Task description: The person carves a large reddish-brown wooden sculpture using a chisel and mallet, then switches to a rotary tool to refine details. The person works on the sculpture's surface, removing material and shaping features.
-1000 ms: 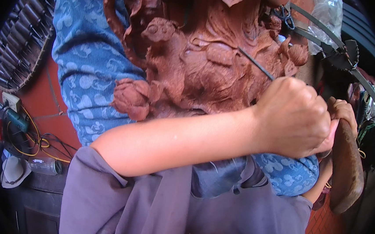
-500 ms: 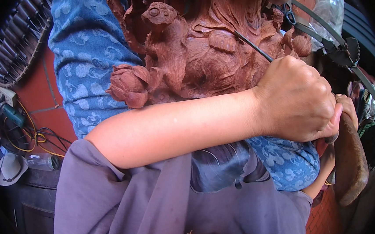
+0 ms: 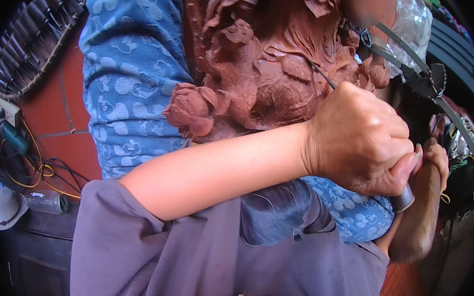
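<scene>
- Gripping the chisel (image 3: pixel 324 77), the left hand (image 3: pixel 359 141) is nearer the carving (image 3: pixel 286 97), which lies up-left of it.
- The chisel's long axis slants from the carving to the tool's butt (image 3: pixel 404 201), lower right.
- The right hand (image 3: pixel 437 157) clasps the wooden mallet (image 3: pixel 421 225) near that butt; whether the 2 tools touch, I cannot tell.
</scene>
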